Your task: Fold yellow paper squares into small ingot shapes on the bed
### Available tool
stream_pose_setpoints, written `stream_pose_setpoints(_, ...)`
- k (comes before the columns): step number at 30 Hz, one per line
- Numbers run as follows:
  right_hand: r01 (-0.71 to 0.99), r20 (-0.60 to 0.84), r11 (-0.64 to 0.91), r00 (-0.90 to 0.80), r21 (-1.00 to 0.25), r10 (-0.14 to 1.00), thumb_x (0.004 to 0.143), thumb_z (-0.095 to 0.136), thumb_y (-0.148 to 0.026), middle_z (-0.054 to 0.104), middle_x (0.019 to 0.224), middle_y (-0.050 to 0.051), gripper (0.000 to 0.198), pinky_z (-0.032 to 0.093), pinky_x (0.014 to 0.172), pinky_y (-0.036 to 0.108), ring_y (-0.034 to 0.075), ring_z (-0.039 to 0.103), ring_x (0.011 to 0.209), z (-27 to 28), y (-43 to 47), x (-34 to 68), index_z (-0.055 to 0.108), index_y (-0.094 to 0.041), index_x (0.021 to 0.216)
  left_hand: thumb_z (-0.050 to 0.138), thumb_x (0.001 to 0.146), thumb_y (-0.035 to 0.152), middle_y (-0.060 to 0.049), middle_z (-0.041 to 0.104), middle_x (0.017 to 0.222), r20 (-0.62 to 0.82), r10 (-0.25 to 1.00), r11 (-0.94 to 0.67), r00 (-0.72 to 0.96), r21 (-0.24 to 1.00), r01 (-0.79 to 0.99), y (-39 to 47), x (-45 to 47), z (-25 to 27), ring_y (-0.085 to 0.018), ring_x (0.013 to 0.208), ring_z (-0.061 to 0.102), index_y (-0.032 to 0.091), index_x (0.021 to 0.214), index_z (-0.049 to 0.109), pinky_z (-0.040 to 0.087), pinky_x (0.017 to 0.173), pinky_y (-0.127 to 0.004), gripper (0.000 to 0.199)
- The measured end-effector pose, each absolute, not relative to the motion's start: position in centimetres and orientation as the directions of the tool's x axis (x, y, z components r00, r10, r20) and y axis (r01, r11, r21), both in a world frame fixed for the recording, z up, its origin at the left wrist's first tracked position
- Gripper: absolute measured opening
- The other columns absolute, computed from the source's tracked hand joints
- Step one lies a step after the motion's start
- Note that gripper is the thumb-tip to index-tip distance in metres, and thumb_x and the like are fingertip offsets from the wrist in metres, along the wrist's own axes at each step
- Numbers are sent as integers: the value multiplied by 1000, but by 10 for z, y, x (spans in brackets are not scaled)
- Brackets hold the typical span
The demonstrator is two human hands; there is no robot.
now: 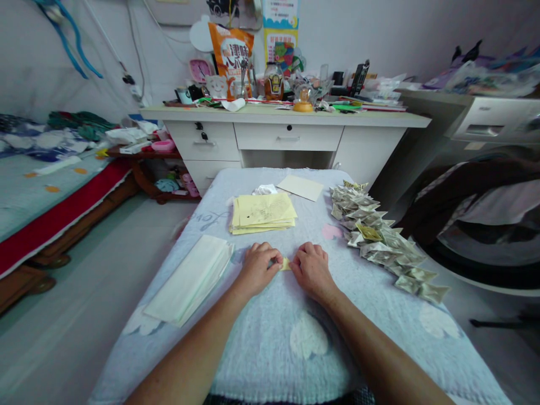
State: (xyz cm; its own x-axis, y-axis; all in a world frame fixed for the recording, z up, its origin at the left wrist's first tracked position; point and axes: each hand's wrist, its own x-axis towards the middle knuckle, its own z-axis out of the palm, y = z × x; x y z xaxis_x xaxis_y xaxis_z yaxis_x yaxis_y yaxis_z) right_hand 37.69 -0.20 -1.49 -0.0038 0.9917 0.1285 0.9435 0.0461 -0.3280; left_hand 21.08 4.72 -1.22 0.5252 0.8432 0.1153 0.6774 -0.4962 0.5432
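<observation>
Between my two hands is a small folded piece of yellow paper (286,264), just above the cloth-covered table. My left hand (259,264) pinches its left end with thumb and fingers. At the right end, my right hand (311,265) grips it with bent fingers; much of the paper is hidden behind the fingertips. Beyond my hands lies a stack of yellow paper sheets (264,211). Long pale paper sheets (189,278) are piled to the left. On the right, several folded paper pieces (375,233) sit in overlapping rows.
A pale card (300,187) and a crumpled white tissue (265,189) lie at the table's far end. Behind stands a white desk (291,136) crowded with a jar (274,81) and an orange snack bag (232,56). A bed (54,191) is left, a washing machine (485,169) right.
</observation>
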Motion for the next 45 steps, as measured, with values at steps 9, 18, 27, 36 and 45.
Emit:
stream_pose_setpoints(9,958,184,47,7,-283,983,85,49,-54,51,101,11,38,32,85,41,26,42,95,-12,-4,370,56,-18,91,61,79,25,-1,58,91,99,853,-486,513,511,709,47,212,-14,-20,93,48,25,81,65,34,83,-32,5)
stream_pose_setpoints(18,957,154,6,41,-290,987,83,56,-50,51,111,11,32,31,89,43,28,43,102,-14,-2,370,56,-21,96,61,79,30,0,57,97,57,833,-492,551,532,689,49,205,-11,-21,97,46,28,85,64,32,87,-35,7)
stream_pose_setpoints(27,937,124,12,34,-349,992,82,59,-36,50,116,8,21,29,92,42,26,42,106,-14,-3,378,58,-26,100,58,79,24,0,58,97,9,799,-511,601,536,672,53,199,-7,-21,98,46,25,84,62,32,88,-35,6)
stream_pose_setpoints(36,919,94,19,20,-394,995,81,58,-26,50,116,5,21,28,95,42,25,42,109,-13,-4,383,58,-29,101,61,76,24,1,58,101,33,812,-502,582,549,668,53,198,-12,-20,99,46,25,94,57,32,88,-33,18)
stream_pose_setpoints(45,896,154,93,-28,-434,988,81,55,-22,54,109,7,14,30,93,38,23,43,104,-12,-8,387,55,-21,94,56,76,15,0,59,100,119,795,-541,594,581,608,48,200,-9,-19,97,50,25,99,55,35,86,-32,25)
